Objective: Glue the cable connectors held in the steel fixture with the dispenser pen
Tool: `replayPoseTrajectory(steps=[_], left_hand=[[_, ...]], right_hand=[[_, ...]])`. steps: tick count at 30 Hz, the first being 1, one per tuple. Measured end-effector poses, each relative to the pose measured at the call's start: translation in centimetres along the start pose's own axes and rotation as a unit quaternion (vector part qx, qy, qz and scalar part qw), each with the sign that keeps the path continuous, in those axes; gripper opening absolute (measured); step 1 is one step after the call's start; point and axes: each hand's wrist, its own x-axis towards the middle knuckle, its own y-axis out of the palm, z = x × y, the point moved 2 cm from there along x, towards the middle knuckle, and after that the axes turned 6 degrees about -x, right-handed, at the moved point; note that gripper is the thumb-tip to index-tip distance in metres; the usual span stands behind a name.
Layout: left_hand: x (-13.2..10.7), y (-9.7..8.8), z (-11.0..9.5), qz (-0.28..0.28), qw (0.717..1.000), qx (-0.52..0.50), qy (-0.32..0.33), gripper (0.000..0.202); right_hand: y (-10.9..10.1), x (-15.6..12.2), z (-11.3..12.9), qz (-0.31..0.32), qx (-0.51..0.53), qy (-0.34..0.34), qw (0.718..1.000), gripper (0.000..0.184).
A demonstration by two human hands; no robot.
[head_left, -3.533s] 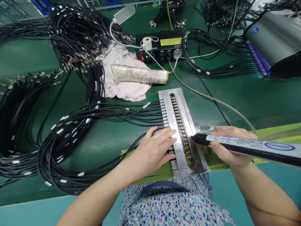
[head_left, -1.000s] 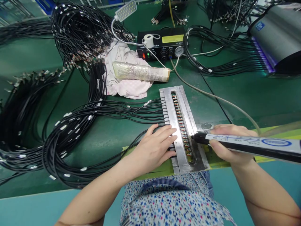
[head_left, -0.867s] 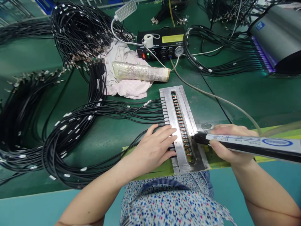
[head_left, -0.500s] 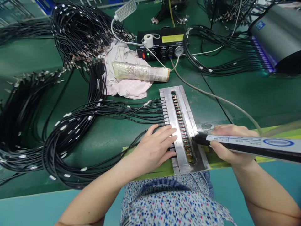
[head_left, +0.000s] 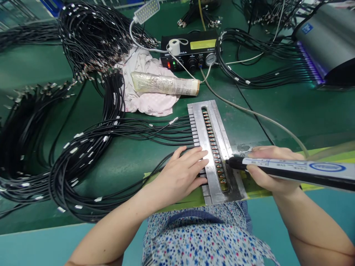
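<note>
A metal fixture [head_left: 197, 127] with a long slot lies at the table's front edge. Small wire ends with coppery tips [head_left: 211, 135] line the slot. Black cables [head_left: 166, 129] enter the fixture from its left side. Spread and flat, the fingers of my left hand [head_left: 180, 177] rest on the fixture's left edge and the cables there. My right hand [head_left: 273, 173] is closed round a thick marker pen [head_left: 294, 169] with a white-and-black barrel. The pen's black end points left, at the right side of the slot; whether it touches the metal I cannot tell.
Big cable bundles [head_left: 74, 155] fill the left. Behind the fixture, a wrapped roll [head_left: 166, 84] lies on a pale cloth [head_left: 155, 105]. A black control box [head_left: 191, 55], a small lamp [head_left: 146, 12] and a grey purple-lit machine [head_left: 327, 44] stand farther back. A clear hose [head_left: 257, 117] crosses the right.
Almost nothing differs. The marker pen and my right hand have shifted very slightly left; my left hand stays on the fixture.
</note>
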Motion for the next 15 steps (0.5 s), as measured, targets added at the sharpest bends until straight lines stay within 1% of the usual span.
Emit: replayPoseTrajectory(steps=[4, 8, 11, 15], left_hand=[[-0.03, 0.04, 0.03, 0.0, 1.0, -0.003, 0.001, 0.036], [-0.02, 0.0, -0.02, -0.002, 1.0, -0.004, 0.0, 0.036], [0.01, -0.03, -0.04, -0.003, 1.0, -0.003, -0.002, 0.036], [-0.04, -0.06, 0.0, -0.002, 1.0, 0.003, 0.004, 0.034]], right_hand=[[-0.02, 0.07, 0.04, -0.003, -0.002, 0.005, 1.0, 0.009], [-0.24, 0.0, -0.24, -0.002, 0.043, 0.016, 0.999, 0.01], [-0.43, -0.19, -0.53, -0.017, 0.076, 0.028, 0.997, 0.011], [-0.46, -0.12, -0.49, -0.025, 0.086, 0.022, 0.996, 0.009]])
